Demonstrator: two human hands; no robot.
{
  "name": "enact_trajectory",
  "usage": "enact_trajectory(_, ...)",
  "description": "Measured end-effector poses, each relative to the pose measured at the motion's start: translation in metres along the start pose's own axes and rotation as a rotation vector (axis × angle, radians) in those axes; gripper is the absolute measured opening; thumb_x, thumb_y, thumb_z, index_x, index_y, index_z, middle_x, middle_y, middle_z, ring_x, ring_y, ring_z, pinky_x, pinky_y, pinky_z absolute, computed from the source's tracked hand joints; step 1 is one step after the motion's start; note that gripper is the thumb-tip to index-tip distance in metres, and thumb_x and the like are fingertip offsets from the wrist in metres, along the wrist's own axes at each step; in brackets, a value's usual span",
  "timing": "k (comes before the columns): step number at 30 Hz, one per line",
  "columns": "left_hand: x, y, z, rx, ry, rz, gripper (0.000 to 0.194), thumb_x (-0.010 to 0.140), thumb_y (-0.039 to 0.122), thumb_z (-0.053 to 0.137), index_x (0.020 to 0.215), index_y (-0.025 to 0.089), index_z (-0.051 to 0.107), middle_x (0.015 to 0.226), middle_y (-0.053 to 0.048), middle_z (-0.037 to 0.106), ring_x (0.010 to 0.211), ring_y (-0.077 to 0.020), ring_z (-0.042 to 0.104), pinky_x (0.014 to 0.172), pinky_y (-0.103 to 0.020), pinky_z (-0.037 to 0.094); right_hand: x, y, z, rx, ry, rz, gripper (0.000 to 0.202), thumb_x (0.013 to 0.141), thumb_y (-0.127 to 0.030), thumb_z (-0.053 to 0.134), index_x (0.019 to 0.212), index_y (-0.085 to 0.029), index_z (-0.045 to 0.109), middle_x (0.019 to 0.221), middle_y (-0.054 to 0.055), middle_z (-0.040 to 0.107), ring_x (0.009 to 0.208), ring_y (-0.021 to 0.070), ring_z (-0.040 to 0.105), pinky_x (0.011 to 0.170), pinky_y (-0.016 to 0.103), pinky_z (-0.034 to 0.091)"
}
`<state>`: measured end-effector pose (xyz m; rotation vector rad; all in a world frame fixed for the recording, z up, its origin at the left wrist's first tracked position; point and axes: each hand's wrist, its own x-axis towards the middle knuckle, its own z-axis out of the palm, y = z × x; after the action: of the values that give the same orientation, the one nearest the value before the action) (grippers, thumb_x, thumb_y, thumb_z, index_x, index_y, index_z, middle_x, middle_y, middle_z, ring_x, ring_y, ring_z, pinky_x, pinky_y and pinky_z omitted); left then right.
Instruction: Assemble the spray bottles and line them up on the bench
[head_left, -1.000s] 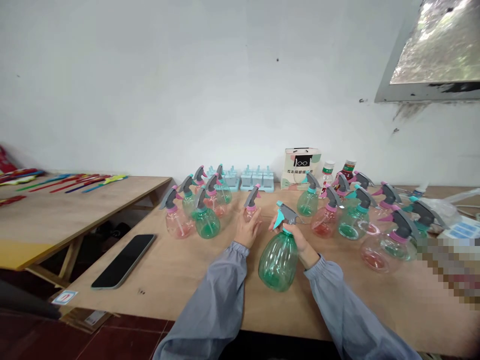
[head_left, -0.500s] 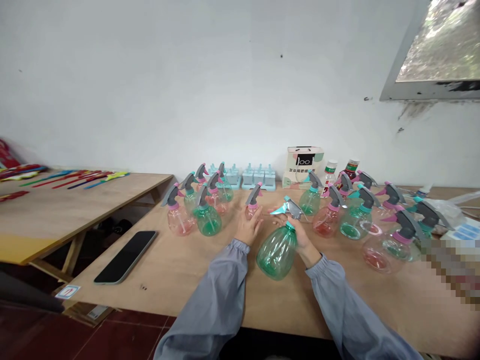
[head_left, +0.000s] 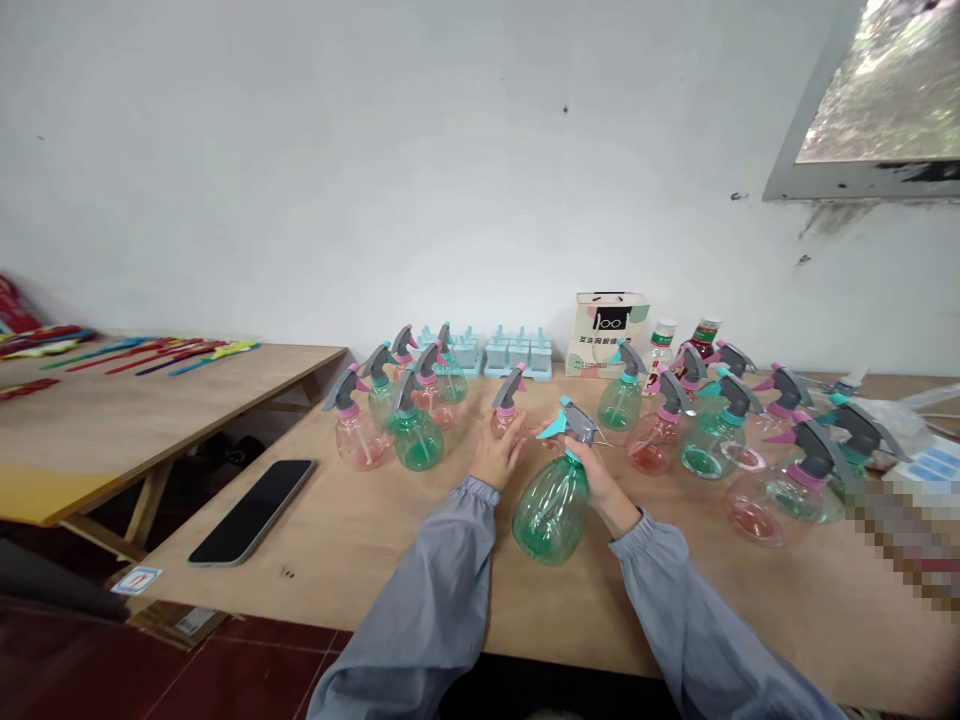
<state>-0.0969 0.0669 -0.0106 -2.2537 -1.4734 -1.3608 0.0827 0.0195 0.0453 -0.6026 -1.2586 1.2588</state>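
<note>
My right hand [head_left: 598, 477] grips a green spray bottle [head_left: 551, 512] around its neck, under the grey and turquoise spray head. This bottle leans slightly to the right, just over or on the tabletop. My left hand [head_left: 498, 456] is at a pink spray bottle [head_left: 508, 405], its fingers curved about the body, which they mostly hide. That bottle's grey trigger and pink collar show above the fingers. To the left stands a group of pink and green spray bottles [head_left: 418, 440]. Several more, such as a clear pink spray bottle [head_left: 772, 505], stand to the right.
A black phone [head_left: 252, 512] lies on the wooden table [head_left: 360, 560] at left. Light-blue ice-pop moulds [head_left: 517, 358], a printed paper bag [head_left: 606, 340] and two capped bottles stand along the wall. Another table [head_left: 187, 410] with colourful strips is farther left.
The green spray bottle in my right hand has tipped a little more upright, its head shifting left and slightly down. My left hand stays in place at the pink spray bottle.
</note>
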Motion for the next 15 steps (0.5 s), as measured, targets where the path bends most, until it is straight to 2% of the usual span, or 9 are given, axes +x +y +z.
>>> enact_trajectory(2, -0.001, -0.005, 0.005, -0.015, 0.046, 0.045, 0.045, 0.095, 0.037, 0.050, 0.139, 0.026, 0.055, 0.150, -0.014, 0.033, 0.141, -0.0339, 0.036, 0.112, -0.051, 0.041, 0.000, -0.001, 0.001, -0.039, 0.152, -0.039, 0.031, 0.070, -0.054, 0.069, 0.076, -0.024, 0.069, 0.086, 0.003, 0.075, 0.089, 0.0234, 0.067, 0.085, 0.035, 0.051)
enact_trajectory(4, -0.002, -0.008, 0.008, -0.020, 0.073, 0.062, 0.045, 0.095, 0.039, 0.050, 0.138, 0.028, 0.054, 0.150, -0.012, 0.034, 0.141, -0.0327, 0.036, 0.111, -0.050, 0.042, 0.000, -0.002, 0.000, -0.065, 0.245, -0.061, 0.032, 0.068, -0.055, 0.071, 0.076, -0.024, 0.069, 0.085, 0.003, 0.075, 0.089, 0.0238, 0.068, 0.087, 0.037, 0.052)
enact_trajectory(8, -0.003, -0.010, 0.010, -0.014, 0.087, 0.064, 0.044, 0.095, 0.037, 0.050, 0.138, 0.029, 0.054, 0.150, -0.012, 0.033, 0.141, -0.0335, 0.037, 0.112, -0.051, 0.040, -0.007, -0.007, -0.010, -0.182, 0.228, -0.090, 0.040, 0.069, -0.060, 0.074, 0.088, -0.024, 0.071, 0.096, 0.005, 0.076, 0.105, 0.0271, 0.068, 0.101, 0.044, 0.048)
enact_trajectory(10, -0.003, -0.010, 0.009, -0.008, 0.073, 0.065, 0.044, 0.096, 0.038, 0.049, 0.139, 0.029, 0.054, 0.151, -0.013, 0.032, 0.142, -0.0341, 0.036, 0.113, -0.052, 0.039, -0.017, -0.011, -0.019, -0.235, 0.264, -0.106, 0.045, 0.072, -0.062, 0.073, 0.095, -0.023, 0.072, 0.097, 0.007, 0.077, 0.105, 0.0283, 0.069, 0.102, 0.047, 0.048)
enact_trajectory(12, -0.003, -0.010, 0.007, 0.002, 0.058, 0.066, 0.045, 0.096, 0.037, 0.048, 0.140, 0.030, 0.053, 0.150, -0.013, 0.032, 0.143, -0.0339, 0.035, 0.114, -0.052, 0.039, -0.030, -0.020, -0.033, -0.314, 0.362, -0.107, 0.048, 0.071, -0.062, 0.073, 0.096, -0.021, 0.071, 0.091, 0.007, 0.077, 0.097, 0.0287, 0.072, 0.095, 0.048, 0.053)
enact_trajectory(15, -0.003, -0.009, 0.006, 0.025, 0.053, 0.063, 0.044, 0.096, 0.035, 0.049, 0.139, 0.030, 0.053, 0.150, -0.013, 0.032, 0.143, -0.0333, 0.035, 0.114, -0.052, 0.038, -0.052, -0.037, -0.059, -0.530, 0.527, -0.142, 0.041, 0.070, -0.060, 0.073, 0.083, -0.021, 0.072, 0.080, 0.005, 0.075, 0.081, 0.0249, 0.071, 0.079, 0.042, 0.057)
